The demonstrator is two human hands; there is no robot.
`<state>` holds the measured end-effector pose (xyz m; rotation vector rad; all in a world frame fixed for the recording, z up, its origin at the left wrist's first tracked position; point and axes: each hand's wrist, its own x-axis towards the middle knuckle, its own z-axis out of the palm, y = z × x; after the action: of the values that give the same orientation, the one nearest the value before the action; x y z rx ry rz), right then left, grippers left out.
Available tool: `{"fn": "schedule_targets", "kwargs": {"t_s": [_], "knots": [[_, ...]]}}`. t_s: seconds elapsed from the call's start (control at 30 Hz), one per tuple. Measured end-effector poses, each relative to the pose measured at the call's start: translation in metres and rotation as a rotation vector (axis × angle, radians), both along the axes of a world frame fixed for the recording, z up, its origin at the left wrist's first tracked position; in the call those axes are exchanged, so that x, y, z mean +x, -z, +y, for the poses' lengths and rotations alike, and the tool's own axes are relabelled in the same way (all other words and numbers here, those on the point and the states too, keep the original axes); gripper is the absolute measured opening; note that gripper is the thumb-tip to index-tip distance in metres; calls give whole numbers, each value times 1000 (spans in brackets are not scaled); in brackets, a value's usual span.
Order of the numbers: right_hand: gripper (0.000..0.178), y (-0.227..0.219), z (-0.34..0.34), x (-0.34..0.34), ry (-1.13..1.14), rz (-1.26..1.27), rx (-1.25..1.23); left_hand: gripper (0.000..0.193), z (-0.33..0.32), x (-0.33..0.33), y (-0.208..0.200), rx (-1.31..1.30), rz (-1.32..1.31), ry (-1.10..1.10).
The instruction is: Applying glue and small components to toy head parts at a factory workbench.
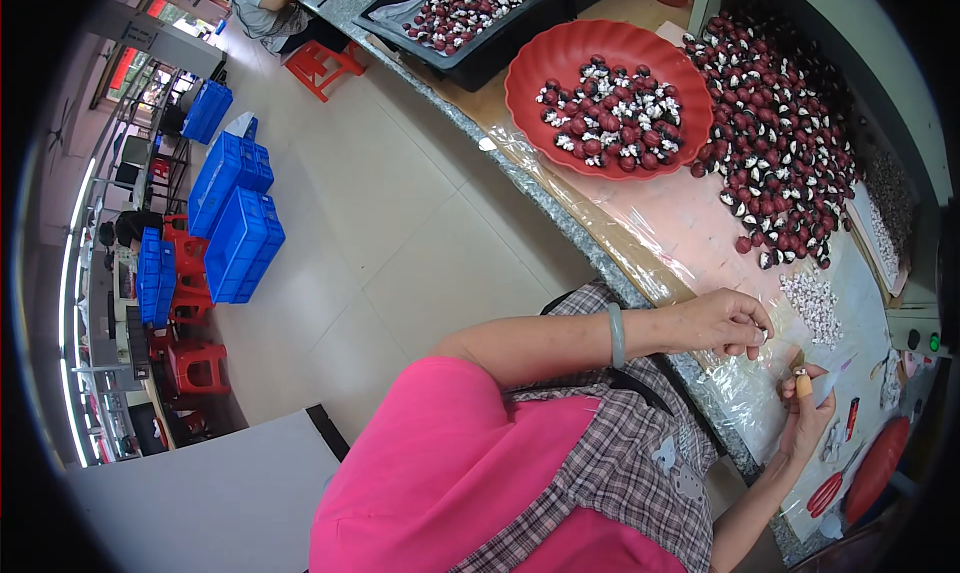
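My left hand, with a pale green bangle on its wrist, is closed in a pinch over the worktable. A tiny white piece shows at its fingertips. Close below it in the picture, my right hand has its fingers bent together; a tan finger cover sits on one finger. Something small is at that fingertip, too small to name. Beside both hands lies a little heap of small white pieces. Beyond it spreads a large pile of dark red, black and white ball-shaped pieces.
A red scalloped basin and a black tray hold similar pieces. Clear plastic film covers the table's edge. Near my right hand lie a red-handled tool and a small red-and-black item. Blue crates and red stools stand across the floor.
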<state>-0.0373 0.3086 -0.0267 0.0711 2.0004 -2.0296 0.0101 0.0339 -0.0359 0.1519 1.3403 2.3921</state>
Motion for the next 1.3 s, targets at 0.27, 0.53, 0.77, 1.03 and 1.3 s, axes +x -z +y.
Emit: {"fn": "schedule_targets", "kwargs": {"t_s": [0.27,0.53,0.77,1.03,1.3], "knots": [[16,-3,-10,6,-12,9,-118,22,3,-5,7,274,-146,7],[22,-21,-38,27,-11,28,-106,27,0,3,-8,96,-153,-26],[11,-45,-66,37,-51,32,-54,27,2,9,-25,-109,-113,-26],[12,-44,-63,44,-92,54,35,26,20,11,-24,-199,-29,0],[8,-37,-65,50,-54,127,116,26,24,17,-24,-374,60,-26]]}}
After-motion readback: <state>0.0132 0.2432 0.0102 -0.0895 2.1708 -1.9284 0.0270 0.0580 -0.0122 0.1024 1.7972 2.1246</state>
